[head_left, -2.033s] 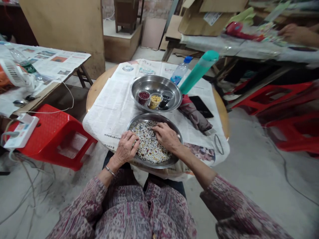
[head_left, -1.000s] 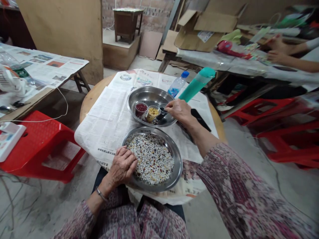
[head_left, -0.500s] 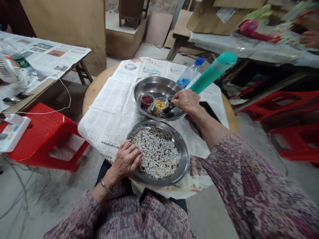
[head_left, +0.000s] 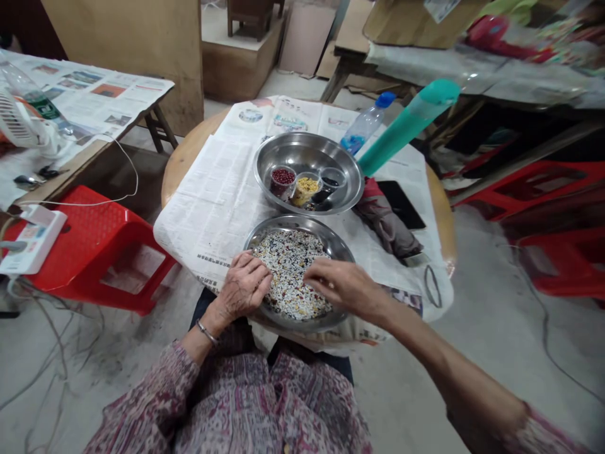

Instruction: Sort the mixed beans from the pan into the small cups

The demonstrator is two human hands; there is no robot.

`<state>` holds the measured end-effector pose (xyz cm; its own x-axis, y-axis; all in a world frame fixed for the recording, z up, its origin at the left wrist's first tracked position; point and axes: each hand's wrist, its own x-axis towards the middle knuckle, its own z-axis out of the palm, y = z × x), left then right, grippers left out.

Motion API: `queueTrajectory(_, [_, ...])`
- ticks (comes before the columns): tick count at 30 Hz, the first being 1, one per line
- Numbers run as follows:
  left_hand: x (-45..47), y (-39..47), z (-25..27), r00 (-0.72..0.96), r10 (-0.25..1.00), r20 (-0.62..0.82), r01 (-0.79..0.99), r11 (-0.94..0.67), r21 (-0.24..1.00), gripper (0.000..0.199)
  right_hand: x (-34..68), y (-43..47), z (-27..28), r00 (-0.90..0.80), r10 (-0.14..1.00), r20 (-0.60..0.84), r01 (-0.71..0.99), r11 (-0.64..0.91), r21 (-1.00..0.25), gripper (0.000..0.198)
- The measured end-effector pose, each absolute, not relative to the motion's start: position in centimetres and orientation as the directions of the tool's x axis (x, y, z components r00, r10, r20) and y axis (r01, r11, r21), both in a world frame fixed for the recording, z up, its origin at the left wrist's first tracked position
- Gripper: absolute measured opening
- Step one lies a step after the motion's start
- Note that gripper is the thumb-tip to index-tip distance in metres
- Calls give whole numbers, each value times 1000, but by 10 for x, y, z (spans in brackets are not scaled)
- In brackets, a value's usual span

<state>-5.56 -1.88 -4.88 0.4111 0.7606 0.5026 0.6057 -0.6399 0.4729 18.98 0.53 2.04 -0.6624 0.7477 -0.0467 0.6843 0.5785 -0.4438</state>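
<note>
A shallow metal bowl [head_left: 347,251] in front of me holds white grains [head_left: 290,261] mixed with black, yellow and red ones. My left hand [head_left: 246,284] rests over its left rim, fingers bent and pressed together; whatever they may hold is hidden. Above the right part of the grains, my right hand [head_left: 343,285] has its fingers curled in a pinch, their contents not visible. Behind stands a second metal bowl [head_left: 312,144] with three small clear cups: one of red beans [head_left: 282,176], one of yellow grains [head_left: 307,185], one of black grains [head_left: 332,180].
Newspaper [head_left: 203,195] covers the round table [head_left: 182,148]. A blue-capped bottle [head_left: 363,123], a long green tube [head_left: 409,129], a dark folded cloth [head_left: 385,221] and a black phone [head_left: 401,205] lie on the right. A red stool [head_left: 104,239] with a power strip [head_left: 35,239] stands left.
My right hand has moved from the black-grain cup in the far bowl back to above the near bowl. My left hand stays at the near bowl's rim.
</note>
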Motion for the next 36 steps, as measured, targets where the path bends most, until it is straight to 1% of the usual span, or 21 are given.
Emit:
queueTrajectory(3, [-56, -19, -48, 418, 765, 491, 620, -635, 461, 26, 182, -20, 7, -742, 647, -177, 654, 639, -404, 18])
queueTrajectory(5, [-56, -19, -46, 422, 768, 482, 630, -630, 453, 26, 176, -21, -2, -743, 634, -213, 663, 657, -358, 19])
queueTrajectory(6, [-56, -19, -46, 424, 768, 480, 633, -631, 449, 27, 174, -17, -6, -730, 653, -202, 678, 656, -330, 19])
queueTrajectory(9, [-56, -19, -44, 433, 762, 482, 632, -638, 440, 28, 170, 5, -16, -638, 767, -72, 753, 601, -268, 19])
queueTrajectory(12, [-57, -18, -45, 434, 760, 483, 638, -638, 431, 27, 169, 28, -23, -445, 893, 68, 861, 447, -242, 21])
queueTrajectory(14, [-56, -18, -46, 433, 764, 479, 642, -634, 431, 25, 166, 36, -25, -320, 940, 122, 908, 341, -243, 22])
queueTrajectory(15, [-56, -18, -46, 429, 766, 479, 641, -632, 436, 23, 164, 37, -26, -291, 947, 135, 914, 317, -255, 26])
queueTrajectory(17, [-56, -18, -48, 414, 768, 488, 633, -628, 452, 21, 157, 33, -27, -324, 936, 138, 884, 352, -307, 34])
queueTrajectory(19, [-56, -18, -49, 386, 775, 500, 628, -618, 473, 18, 147, 23, -28, -439, 889, 126, 806, 452, -382, 37])
queueTrajectory(21, [-56, -19, -50, 353, 781, 515, 627, -606, 489, 17, 139, 13, -28, -557, 823, 113, 710, 542, -449, 36])
queueTrajectory(23, [-56, -19, -50, 335, 781, 527, 623, -603, 498, 17, 134, 6, -30, -638, 764, 100, 637, 597, -488, 33])
queueTrajectory(26, [-56, -19, -49, 338, 775, 534, 613, -612, 500, 15, 141, 7, -33, -679, 731, 77, 612, 620, -491, 20])
queueTrajectory(27, [-56, -18, -49, 344, 772, 535, 609, -617, 499, 15, 147, 9, -33, -665, 743, 74, 627, 610, -485, 19])
queueTrajectory(29, [-55, -18, -48, 348, 761, 547, 599, -630, 494, 14, 161, 16, -33, -583, 806, 98, 689, 555, -467, 23])
queueTrajectory(31, [-55, -18, -48, 349, 750, 561, 593, -641, 488, 14, 176, 21, -33, -444, 883, 154, 769, 464, -440, 27])
queueTrajectory(33, [-55, -18, -48, 347, 748, 566, 595, -642, 483, 15, 186, 24, -32, -305, 933, 191, 848, 357, -391, 27])
queueTrajectory(36, [-55, -17, -48, 351, 753, 556, 600, -637, 484, 16, 187, 20, -34, -199, 968, 155, 924, 238, -298, 33])
